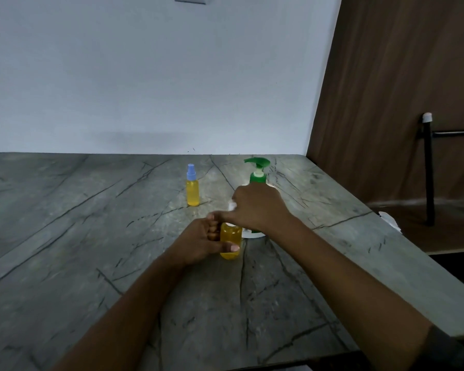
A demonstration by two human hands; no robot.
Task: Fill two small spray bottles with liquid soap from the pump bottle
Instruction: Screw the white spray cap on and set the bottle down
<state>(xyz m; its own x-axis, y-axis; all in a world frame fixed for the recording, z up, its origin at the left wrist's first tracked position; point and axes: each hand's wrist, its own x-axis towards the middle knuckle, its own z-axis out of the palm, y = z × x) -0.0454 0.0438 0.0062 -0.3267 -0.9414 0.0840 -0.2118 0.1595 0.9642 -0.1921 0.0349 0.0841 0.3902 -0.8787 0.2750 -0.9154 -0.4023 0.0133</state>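
Observation:
A small spray bottle [192, 189] full of yellow liquid, with a blue spray cap, stands alone on the table. A second small bottle [230, 241] of yellow liquid stands nearer to me; my left hand [202, 241] grips its side. Just above its neck my right hand [257, 207] pinches a small white cap [231, 206], which is mostly hidden by the fingers. Behind my right hand stands the pump bottle [257, 170], with a green pump head and a white body that is largely hidden.
The grey marble-patterned table [91, 236] meets a white wall at the back. Its right edge runs diagonally past a brown wooden panel [399, 76]. A black metal frame [429, 167] stands beyond that edge, and a white scrap [390, 219] lies near the edge.

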